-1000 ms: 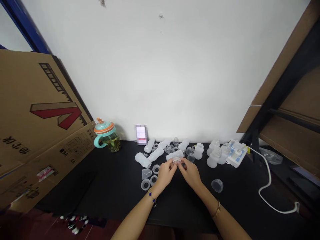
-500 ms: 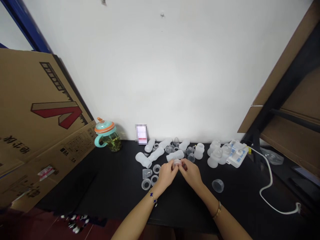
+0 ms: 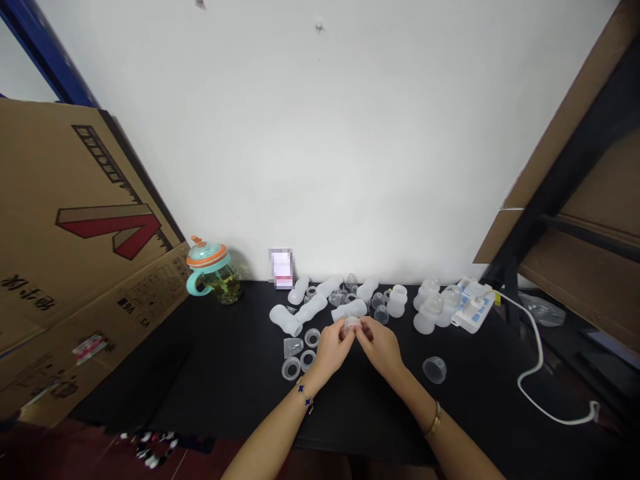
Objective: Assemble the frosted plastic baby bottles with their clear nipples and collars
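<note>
My left hand [image 3: 332,345] and my right hand [image 3: 380,343] meet over the black table, both closed with fingertips pinching a small whitish bottle collar ring [image 3: 353,321]. Fingers cover much of the ring, and whether another part sits in it cannot be seen. Just beyond it lies a frosted baby bottle body [image 3: 350,309] on its side. Left of my left hand are several loose collar rings [image 3: 291,368] and a clear cap [image 3: 293,347]. A clear dome cap [image 3: 435,369] rests apart, to the right of my right hand.
More bottle bodies [image 3: 286,321] and clear domes [image 3: 381,314] lie near the wall. Several capped bottles [image 3: 425,321] stand beside a white power strip [image 3: 473,305] with a trailing cable [image 3: 539,347]. A teal-lidded jug [image 3: 220,277] and a cardboard box [image 3: 100,267] are at left.
The view has shifted very slightly. Both hands stay together on the ring, with small finger movements; the other parts lie where they were.
</note>
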Action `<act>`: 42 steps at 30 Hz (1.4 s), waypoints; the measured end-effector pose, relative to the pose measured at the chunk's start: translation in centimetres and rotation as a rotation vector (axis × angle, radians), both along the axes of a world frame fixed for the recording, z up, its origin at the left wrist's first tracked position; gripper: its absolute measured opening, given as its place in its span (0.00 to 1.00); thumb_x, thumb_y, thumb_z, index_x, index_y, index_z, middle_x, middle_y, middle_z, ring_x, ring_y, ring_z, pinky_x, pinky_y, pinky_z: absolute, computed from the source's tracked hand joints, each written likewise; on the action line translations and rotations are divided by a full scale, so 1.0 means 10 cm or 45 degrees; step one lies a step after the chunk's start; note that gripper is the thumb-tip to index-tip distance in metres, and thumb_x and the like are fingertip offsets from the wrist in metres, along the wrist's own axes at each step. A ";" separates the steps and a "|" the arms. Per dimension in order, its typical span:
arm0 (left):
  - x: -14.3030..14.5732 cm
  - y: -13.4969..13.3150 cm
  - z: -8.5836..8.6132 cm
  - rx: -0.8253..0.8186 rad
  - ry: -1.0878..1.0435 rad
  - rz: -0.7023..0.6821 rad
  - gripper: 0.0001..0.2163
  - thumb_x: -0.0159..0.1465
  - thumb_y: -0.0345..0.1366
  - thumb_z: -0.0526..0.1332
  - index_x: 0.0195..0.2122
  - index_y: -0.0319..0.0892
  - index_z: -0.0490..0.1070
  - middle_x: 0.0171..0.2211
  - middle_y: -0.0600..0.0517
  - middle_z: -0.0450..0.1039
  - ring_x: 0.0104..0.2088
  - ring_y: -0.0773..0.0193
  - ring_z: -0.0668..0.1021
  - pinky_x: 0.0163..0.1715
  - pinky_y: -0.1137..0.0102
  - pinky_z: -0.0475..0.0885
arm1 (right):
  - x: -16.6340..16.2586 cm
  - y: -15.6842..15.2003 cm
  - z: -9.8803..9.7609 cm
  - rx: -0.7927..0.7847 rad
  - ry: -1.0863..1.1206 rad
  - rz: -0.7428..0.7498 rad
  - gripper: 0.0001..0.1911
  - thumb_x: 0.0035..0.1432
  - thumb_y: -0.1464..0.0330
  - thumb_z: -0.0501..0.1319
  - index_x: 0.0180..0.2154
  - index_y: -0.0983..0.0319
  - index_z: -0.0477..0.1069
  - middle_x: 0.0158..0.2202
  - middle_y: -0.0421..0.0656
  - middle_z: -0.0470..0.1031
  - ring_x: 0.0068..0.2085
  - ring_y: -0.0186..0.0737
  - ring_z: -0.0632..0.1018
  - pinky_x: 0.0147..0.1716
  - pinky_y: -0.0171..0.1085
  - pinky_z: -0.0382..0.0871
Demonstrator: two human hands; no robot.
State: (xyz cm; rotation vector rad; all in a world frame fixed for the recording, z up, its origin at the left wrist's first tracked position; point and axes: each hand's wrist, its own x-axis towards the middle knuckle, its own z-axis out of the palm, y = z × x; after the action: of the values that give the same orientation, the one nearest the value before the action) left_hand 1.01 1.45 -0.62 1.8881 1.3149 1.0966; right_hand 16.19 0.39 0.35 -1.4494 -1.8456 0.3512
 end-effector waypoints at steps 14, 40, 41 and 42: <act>-0.01 -0.01 0.03 0.002 0.050 0.028 0.12 0.67 0.41 0.55 0.30 0.42 0.71 0.20 0.56 0.68 0.21 0.67 0.67 0.25 0.72 0.56 | -0.01 -0.01 0.03 0.039 -0.045 -0.019 0.12 0.65 0.63 0.54 0.33 0.60 0.74 0.26 0.39 0.74 0.26 0.36 0.73 0.27 0.33 0.58; -0.01 0.00 0.05 0.039 0.257 0.061 0.10 0.67 0.38 0.55 0.30 0.42 0.71 0.22 0.54 0.69 0.22 0.65 0.68 0.26 0.71 0.56 | 0.01 0.01 0.02 0.099 -0.161 -0.041 0.13 0.64 0.64 0.53 0.30 0.60 0.71 0.23 0.37 0.69 0.24 0.33 0.71 0.26 0.32 0.54; -0.01 0.00 0.06 0.032 0.260 0.064 0.10 0.67 0.38 0.55 0.30 0.42 0.71 0.22 0.54 0.69 0.22 0.65 0.68 0.26 0.71 0.56 | 0.01 0.01 0.02 0.105 -0.167 -0.039 0.13 0.64 0.64 0.53 0.29 0.60 0.71 0.23 0.37 0.69 0.24 0.33 0.71 0.26 0.32 0.54; -0.01 -0.01 0.06 0.028 0.264 0.068 0.11 0.67 0.38 0.55 0.30 0.42 0.71 0.22 0.54 0.69 0.22 0.65 0.69 0.26 0.71 0.56 | 0.01 0.01 0.01 0.112 -0.169 -0.038 0.14 0.64 0.64 0.53 0.29 0.60 0.71 0.22 0.37 0.69 0.24 0.33 0.70 0.25 0.32 0.54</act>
State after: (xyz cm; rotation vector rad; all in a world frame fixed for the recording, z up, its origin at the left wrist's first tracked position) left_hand 0.96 1.37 0.01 2.0378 1.4792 0.9649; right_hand 16.34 0.47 0.49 -1.4687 -1.9168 0.1606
